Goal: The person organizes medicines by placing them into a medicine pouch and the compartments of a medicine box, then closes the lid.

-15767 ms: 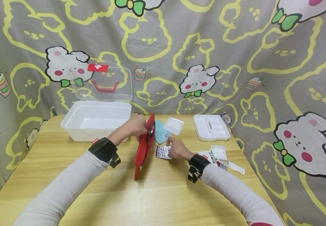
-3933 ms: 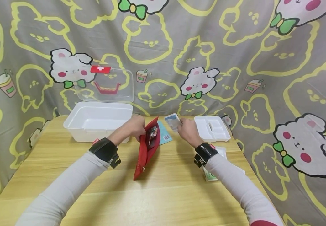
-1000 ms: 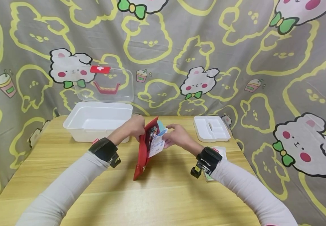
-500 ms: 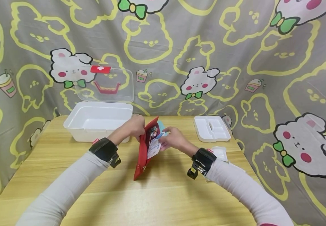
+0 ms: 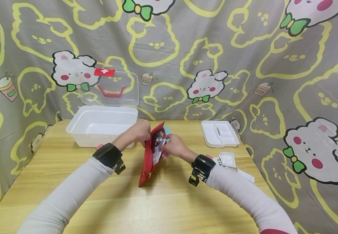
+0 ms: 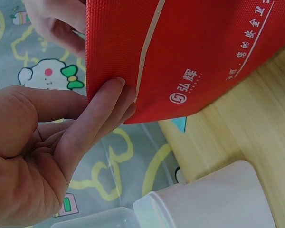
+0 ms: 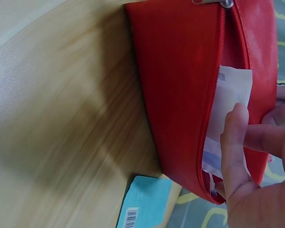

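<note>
A red zip pouch (image 5: 149, 159) stands on the table with its mouth unzipped. My left hand (image 5: 141, 130) pinches its upper edge; in the left wrist view the thumb and fingers of that hand (image 6: 61, 128) lie on either side of the red fabric (image 6: 180, 57). My right hand (image 5: 175, 147) is at the mouth, its fingers on a white packet (image 5: 156, 156). In the right wrist view the packet (image 7: 228, 102) lies partly inside the opening, with fingers (image 7: 235, 137) against it. Small colourful items (image 5: 159, 136) show inside the pouch.
Back left stands a white box (image 5: 101, 138) with its clear lid (image 5: 128, 87) raised. A white divided tray (image 5: 220, 141) lies back right, with packets (image 5: 228, 160) in front of it. A blue packet (image 7: 145, 199) lies beside the pouch.
My right hand has moved left to the pouch, and the white packet has gone from outside into its mouth. My left hand stays on the pouch's edge.
</note>
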Motion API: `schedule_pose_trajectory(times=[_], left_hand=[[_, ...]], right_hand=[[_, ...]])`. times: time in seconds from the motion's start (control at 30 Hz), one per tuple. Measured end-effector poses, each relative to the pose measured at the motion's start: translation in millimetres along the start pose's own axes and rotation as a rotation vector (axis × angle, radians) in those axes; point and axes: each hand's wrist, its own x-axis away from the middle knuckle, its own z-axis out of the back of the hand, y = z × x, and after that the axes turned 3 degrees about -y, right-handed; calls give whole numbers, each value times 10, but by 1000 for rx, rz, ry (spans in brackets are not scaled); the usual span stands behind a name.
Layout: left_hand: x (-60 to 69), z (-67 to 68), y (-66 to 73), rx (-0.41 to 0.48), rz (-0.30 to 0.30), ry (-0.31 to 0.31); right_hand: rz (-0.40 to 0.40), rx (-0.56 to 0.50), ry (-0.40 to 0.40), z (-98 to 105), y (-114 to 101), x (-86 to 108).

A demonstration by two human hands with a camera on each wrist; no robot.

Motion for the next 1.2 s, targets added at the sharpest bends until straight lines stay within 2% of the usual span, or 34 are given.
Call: schedule_pose_trajectory(times=[0.23, 0.33, 0.6, 0.87, 1.2], left_hand=[[2, 1, -12, -7, -9, 1], [7, 4, -11, -21, -8, 6], [6, 0, -15, -9, -4, 9], [13, 5, -4, -14, -1, -4], [11, 3, -1, -27, -14, -1]], right_hand=[[66, 219, 29, -95, -8, -53], [89, 280, 46, -122, 4, -79], [100, 335, 101, -197, 59, -142], [140, 511, 137, -250, 62, -174], [132, 573, 129, -273, 63, -185]])
